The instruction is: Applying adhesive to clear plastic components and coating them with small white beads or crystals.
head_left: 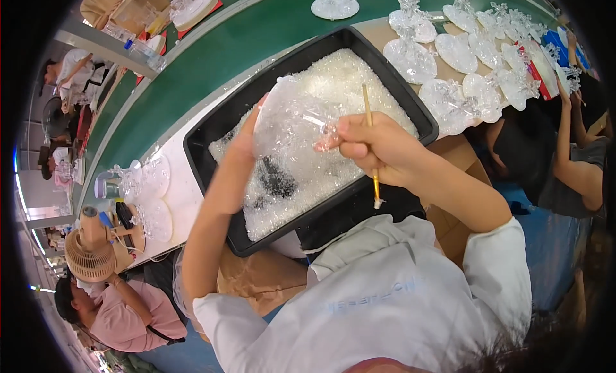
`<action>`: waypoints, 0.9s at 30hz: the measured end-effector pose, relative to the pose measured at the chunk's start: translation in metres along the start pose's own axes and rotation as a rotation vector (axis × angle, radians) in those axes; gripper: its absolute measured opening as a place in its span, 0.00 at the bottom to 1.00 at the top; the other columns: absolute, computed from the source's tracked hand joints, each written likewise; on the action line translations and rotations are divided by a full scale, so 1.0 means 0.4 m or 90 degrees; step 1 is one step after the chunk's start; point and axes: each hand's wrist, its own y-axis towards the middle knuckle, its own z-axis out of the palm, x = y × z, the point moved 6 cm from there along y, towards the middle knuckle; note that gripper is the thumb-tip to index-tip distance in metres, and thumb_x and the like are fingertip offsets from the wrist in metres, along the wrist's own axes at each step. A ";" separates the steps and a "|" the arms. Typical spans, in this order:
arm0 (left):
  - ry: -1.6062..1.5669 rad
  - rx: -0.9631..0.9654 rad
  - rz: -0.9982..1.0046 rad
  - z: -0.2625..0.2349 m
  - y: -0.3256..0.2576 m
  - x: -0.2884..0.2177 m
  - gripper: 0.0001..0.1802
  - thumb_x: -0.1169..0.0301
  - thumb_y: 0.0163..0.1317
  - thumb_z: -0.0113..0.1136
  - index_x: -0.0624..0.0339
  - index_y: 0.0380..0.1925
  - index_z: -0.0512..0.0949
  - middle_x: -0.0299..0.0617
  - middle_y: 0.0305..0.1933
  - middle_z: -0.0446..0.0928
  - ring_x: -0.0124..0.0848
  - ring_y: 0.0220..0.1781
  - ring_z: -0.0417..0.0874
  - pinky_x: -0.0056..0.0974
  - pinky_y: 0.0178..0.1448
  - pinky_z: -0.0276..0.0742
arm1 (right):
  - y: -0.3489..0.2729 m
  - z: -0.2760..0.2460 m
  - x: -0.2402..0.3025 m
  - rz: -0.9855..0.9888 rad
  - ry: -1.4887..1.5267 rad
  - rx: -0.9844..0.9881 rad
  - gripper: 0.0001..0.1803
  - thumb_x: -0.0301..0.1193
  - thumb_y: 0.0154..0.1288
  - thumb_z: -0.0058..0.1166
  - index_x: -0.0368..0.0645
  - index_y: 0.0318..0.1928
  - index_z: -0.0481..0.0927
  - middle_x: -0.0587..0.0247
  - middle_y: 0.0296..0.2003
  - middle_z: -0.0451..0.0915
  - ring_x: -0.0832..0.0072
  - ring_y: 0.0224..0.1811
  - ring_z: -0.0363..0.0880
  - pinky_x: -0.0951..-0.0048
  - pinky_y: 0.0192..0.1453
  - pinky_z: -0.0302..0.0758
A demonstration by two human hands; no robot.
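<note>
The left hand (247, 138) grips the left edge of a clear glittered ornament (292, 126), fingers clamped on its rim, holding it above the middle of a black tray (212, 126) filled with white glitter grains (321, 174). The right hand (378, 148) meets the ornament's right side, its fingers closed around a thin brush (371, 148) that runs upright through the fist, bristle end pointing near. The tray's raised walls hem the grains on all sides, and its near corner overhangs the tabletop (183, 193) edge, close to the person's white shirt (378, 302). Far right, finished ornaments (449, 52) crowd the surface just beside the tray's far wall. Left of the tray stand more clear pieces (151, 180) and a small fan (86, 254). A green belt (212, 58) runs along the far side. Another person's arm (568, 148) reaches in at the right.
</note>
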 end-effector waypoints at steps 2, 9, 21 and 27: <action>-0.234 -0.023 0.141 -0.023 0.035 0.083 0.42 0.41 0.72 0.35 0.67 0.71 0.60 0.50 0.73 0.63 0.41 0.78 0.57 0.42 0.79 0.46 | 0.014 -0.015 0.016 -0.013 -0.043 0.024 0.12 0.30 0.76 0.43 0.33 0.42 0.76 0.72 0.21 0.72 0.92 0.14 0.55 0.88 0.14 0.50; -0.185 -0.118 0.043 -0.069 0.006 0.073 0.36 0.51 0.73 0.37 0.72 0.67 0.65 0.53 0.70 0.67 0.39 0.71 0.67 0.39 0.74 0.59 | 0.018 0.022 0.049 -0.039 -0.109 0.117 0.15 0.32 0.76 0.44 0.31 0.42 0.79 0.77 0.16 0.66 0.91 0.13 0.52 0.86 0.14 0.48; 0.660 -0.296 0.043 -0.157 -0.049 0.111 0.37 0.61 0.63 0.58 0.62 0.70 0.60 0.62 0.73 0.58 0.58 0.68 0.68 0.51 0.73 0.58 | 0.004 -0.045 0.125 -0.196 -0.152 -0.003 0.14 0.35 0.74 0.51 0.36 0.34 0.79 0.68 0.16 0.74 0.92 0.12 0.55 0.85 0.14 0.47; 0.580 -0.227 -0.130 -0.229 -0.034 0.234 0.41 0.74 0.63 0.56 0.54 0.74 0.50 0.68 0.76 0.47 0.66 0.54 0.78 0.52 0.51 0.79 | -0.005 -0.032 0.193 -0.293 -0.314 0.018 0.15 0.36 0.73 0.53 0.37 0.32 0.80 0.67 0.15 0.74 0.90 0.12 0.57 0.84 0.15 0.50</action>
